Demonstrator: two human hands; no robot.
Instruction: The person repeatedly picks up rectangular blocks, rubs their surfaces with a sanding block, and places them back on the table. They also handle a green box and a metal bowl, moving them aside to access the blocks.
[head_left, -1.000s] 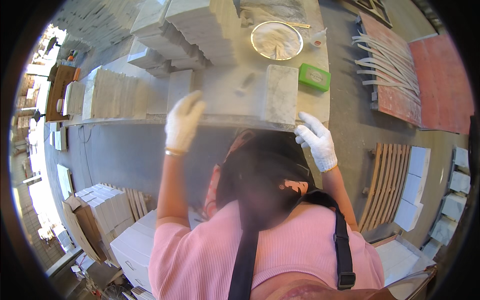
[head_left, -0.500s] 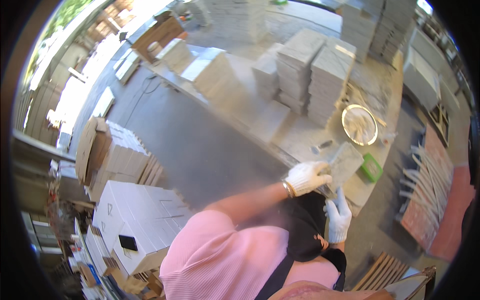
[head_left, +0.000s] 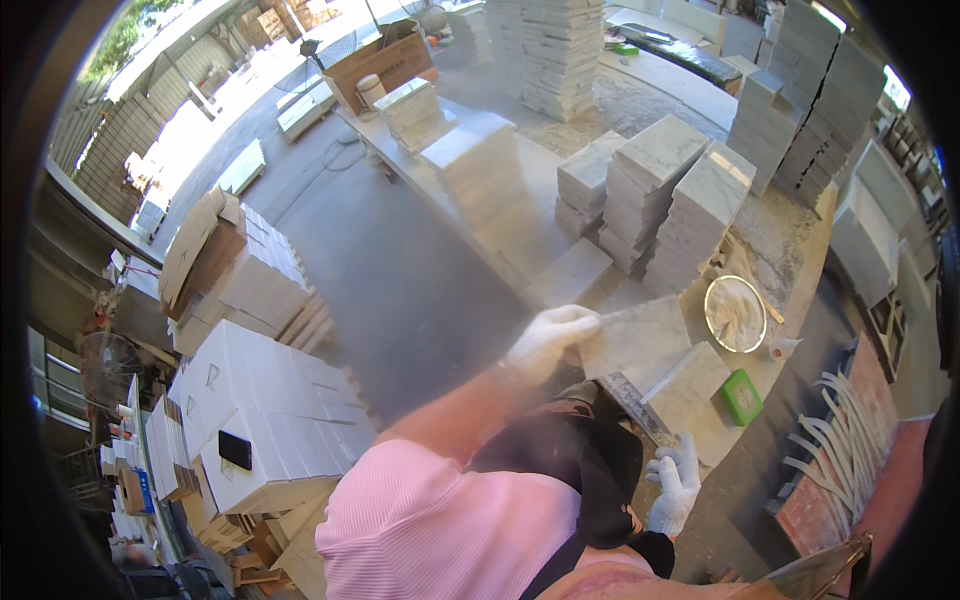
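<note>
In a white glove, my left hand (head_left: pixel 552 343) closes on the left edge of a grey-white marble tile (head_left: pixel 640 335) over the bench. My right hand (head_left: pixel 676 490), also gloved, is empty by the bench's near edge, fingers apart. Between the hands, another pale tile (head_left: pixel 693 388) lies at the bench edge, beside a dark-edged strip (head_left: pixel 632 402). A green block (head_left: pixel 741 397) sits at the right of that tile. Beyond it stands a round, light-rimmed bowl (head_left: pixel 708 318) with whitish contents.
Several stacks of marble tiles (head_left: pixel 655 160) stand farther along the dusty bench (head_left: pixel 800 265). White boxes (head_left: pixel 265 400) with a black phone (head_left: pixel 235 450) on top are at my left. Pale strips (head_left: pixel 835 440) lie on a reddish board at the right.
My hands have come apart: both were at one tile, and now only the left grips a tile, farther left. My right hand has opened and lowered. The whole view has shifted.
</note>
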